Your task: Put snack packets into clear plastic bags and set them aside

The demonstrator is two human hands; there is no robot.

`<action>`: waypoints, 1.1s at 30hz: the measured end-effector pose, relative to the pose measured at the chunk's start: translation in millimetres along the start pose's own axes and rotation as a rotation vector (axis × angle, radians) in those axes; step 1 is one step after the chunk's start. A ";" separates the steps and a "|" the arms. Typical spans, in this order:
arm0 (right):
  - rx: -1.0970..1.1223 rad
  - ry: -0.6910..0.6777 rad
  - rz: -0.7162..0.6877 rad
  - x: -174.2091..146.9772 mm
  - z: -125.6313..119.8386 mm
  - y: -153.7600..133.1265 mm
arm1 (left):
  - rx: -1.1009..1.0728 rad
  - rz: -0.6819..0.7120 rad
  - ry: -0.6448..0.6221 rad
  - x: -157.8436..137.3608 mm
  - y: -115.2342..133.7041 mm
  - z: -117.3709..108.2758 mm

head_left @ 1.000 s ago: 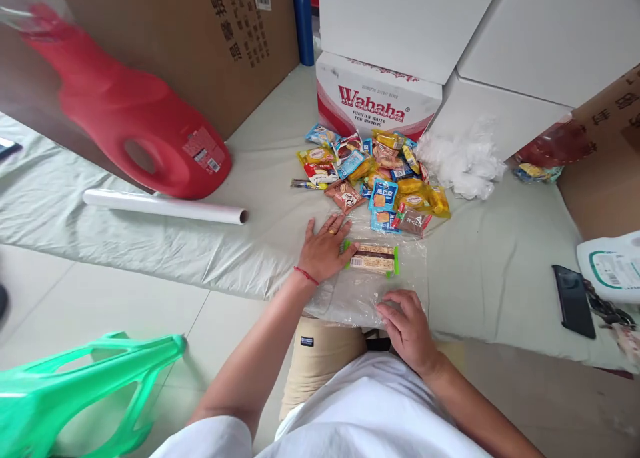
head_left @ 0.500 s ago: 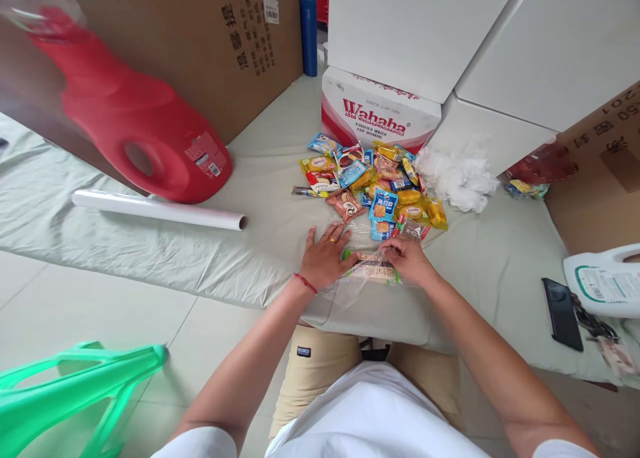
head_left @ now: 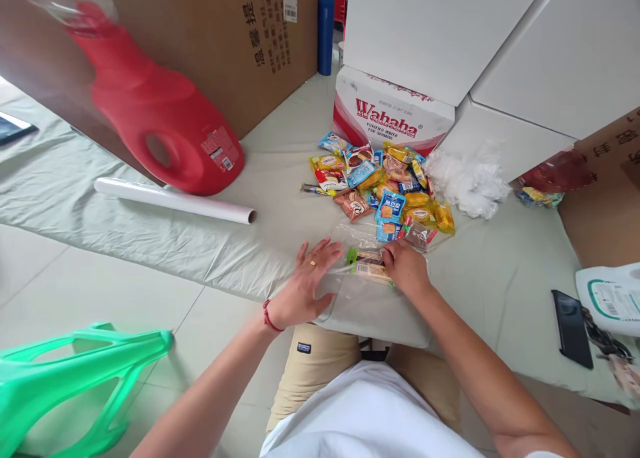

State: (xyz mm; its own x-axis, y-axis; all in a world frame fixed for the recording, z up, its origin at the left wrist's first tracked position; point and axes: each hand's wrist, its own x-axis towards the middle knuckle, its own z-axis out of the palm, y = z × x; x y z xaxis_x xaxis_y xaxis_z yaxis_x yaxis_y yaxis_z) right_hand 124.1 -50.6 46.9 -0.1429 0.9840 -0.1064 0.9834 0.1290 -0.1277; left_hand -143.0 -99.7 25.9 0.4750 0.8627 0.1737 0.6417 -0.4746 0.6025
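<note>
A snack packet [head_left: 367,269] with green ends and a see-through face lies near the table's front edge, on or under a sheet of clear plastic film [head_left: 353,235]. My right hand [head_left: 407,268] is closed at the packet's right end, fingertips pinched on the film and covering that end. To the left, my left hand [head_left: 310,281] is open with its fingers spread, holding nothing, at the film's left side. Just beyond both hands is a heap of small wrapped snacks [head_left: 385,185], with a brown packet [head_left: 417,233] close to my right fingers.
A white roll [head_left: 175,200] and a red jug [head_left: 165,118] are at left. Behind the snacks stands a Wahaha carton [head_left: 395,111], beside crumpled clear plastic [head_left: 470,181]. A phone [head_left: 573,328] and white bottle [head_left: 610,298] lie at right. A green stool [head_left: 85,371] stands on the floor.
My left hand has come off the packet and moved left toward me, uncovering the packet's left end. My right hand stays near the packet's right end. The view has shifted slightly.
</note>
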 end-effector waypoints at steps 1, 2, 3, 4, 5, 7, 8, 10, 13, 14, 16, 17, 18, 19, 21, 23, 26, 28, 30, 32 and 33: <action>-0.001 -0.006 0.000 -0.5 -0.3 0.3 | 0.005 -0.024 0.007 0.9 0.7 5.2; -0.001 -0.012 0.000 -0.9 -0.5 1.1 | -0.008 -0.046 0.020 3.9 0.6 9.3; 0.004 -0.016 0.000 -0.9 -0.5 2.5 | -0.038 -0.063 0.038 8.6 -0.2 12.3; 0.018 -0.021 -0.004 -0.5 -0.4 4.7 | -0.084 -0.085 0.069 14.3 -1.7 14.1; 0.043 -0.028 -0.019 0.4 -0.3 7.6 | -0.132 -0.125 0.112 20.7 -3.9 15.0; 0.144 -0.049 -0.080 3.6 0.0 15.9 | -0.209 -0.285 0.216 34.5 -10.0 15.2; 0.222 -0.067 -0.123 5.7 0.4 20.9 | -0.229 -0.388 0.258 41.5 -13.8 14.8; 0.408 -0.118 -0.202 10.4 2.0 31.3 | -0.238 -0.553 0.296 54.6 -22.1 13.5; 0.624 -0.179 -0.223 15.7 6.6 43.6 | -0.184 -0.611 0.362 67.3 -31.2 8.3; 0.653 -0.182 -0.210 16.5 8.3 45.8 | -0.127 -0.610 0.439 68.0 -31.3 5.4; 0.651 -0.165 -0.181 16.1 10.9 46.8 | 0.035 -0.594 0.681 62.2 -24.1 -0.5; 0.633 -0.152 -0.175 14.9 11.5 45.7 | 0.116 -0.552 0.812 56.1 -16.2 -2.6; 0.608 -0.139 -0.179 13.2 11.6 43.8 | 0.177 -0.473 0.913 48.9 -5.8 -3.5; 0.578 -0.125 -0.191 10.9 11.2 41.2 | 0.201 -0.344 0.958 41.5 6.6 -2.6; 0.509 -0.096 -0.227 5.9 9.5 35.0 | 0.136 0.044 0.776 30.7 33.0 5.2; 0.460 -0.084 -0.259 1.6 7.4 29.5 | 0.087 0.257 0.422 30.1 53.1 19.7; 0.494 -0.111 -0.279 -1.1 6.2 27.2 | 0.140 0.117 0.175 45.0 59.0 44.9; 0.564 -0.143 -0.240 -1.6 7.4 31.4 | 0.191 0.038 0.139 55.7 51.0 58.0; 0.661 -0.166 -0.140 -3.3 9.9 39.7 | 0.222 0.029 0.140 60.7 41.9 66.6; 0.787 -0.209 -0.029 -7.9 12.3 50.6 | 0.231 0.035 0.164 59.7 36.4 71.7; 0.852 -0.252 0.009 -11.2 12.8 56.7 | 0.232 0.037 0.183 57.9 35.3 73.3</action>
State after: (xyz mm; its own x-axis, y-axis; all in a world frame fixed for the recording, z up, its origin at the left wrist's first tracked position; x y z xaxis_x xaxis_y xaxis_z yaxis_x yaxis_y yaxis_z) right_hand 180.1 -55.8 28.2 -0.2543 0.9155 -0.3119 0.5819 -0.1127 -0.8054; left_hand -48.8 -79.3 0.2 0.3979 0.8511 0.3423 0.7563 -0.5156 0.4026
